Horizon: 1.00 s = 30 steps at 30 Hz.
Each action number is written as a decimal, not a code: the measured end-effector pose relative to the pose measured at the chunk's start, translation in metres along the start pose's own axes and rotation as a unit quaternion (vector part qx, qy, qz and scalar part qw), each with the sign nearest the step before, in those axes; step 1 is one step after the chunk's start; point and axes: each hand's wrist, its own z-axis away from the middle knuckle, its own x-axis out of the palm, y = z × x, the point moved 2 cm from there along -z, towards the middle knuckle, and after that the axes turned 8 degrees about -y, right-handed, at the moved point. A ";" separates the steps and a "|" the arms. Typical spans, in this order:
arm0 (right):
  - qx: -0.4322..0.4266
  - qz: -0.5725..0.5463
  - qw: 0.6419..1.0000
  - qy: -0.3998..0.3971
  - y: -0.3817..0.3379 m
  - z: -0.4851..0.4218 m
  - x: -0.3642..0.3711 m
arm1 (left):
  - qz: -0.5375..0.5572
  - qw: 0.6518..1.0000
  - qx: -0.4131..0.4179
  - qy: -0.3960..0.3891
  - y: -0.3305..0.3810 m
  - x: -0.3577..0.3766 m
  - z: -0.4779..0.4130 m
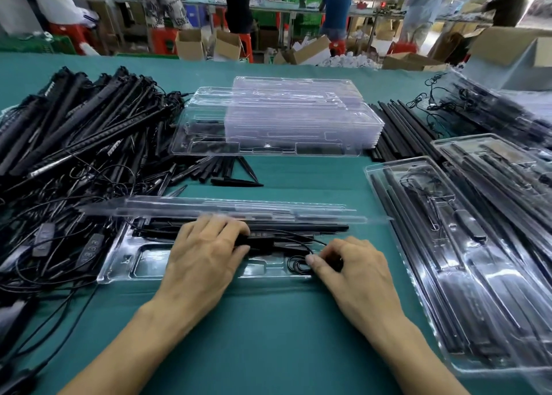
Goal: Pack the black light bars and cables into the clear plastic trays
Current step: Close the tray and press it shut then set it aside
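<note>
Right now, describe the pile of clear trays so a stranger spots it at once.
At the far middle of the green table, between the heap of black bars on the left and loose rods on the right, sits the tray pile. It alone is tall and clear; other trays hold dark bars.

Bright even light, tray glare, edges warped
</note>
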 end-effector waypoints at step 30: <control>-0.065 0.031 0.997 -0.022 -0.008 0.007 -0.002 | 0.156 0.972 0.141 -0.106 -0.018 0.006 0.001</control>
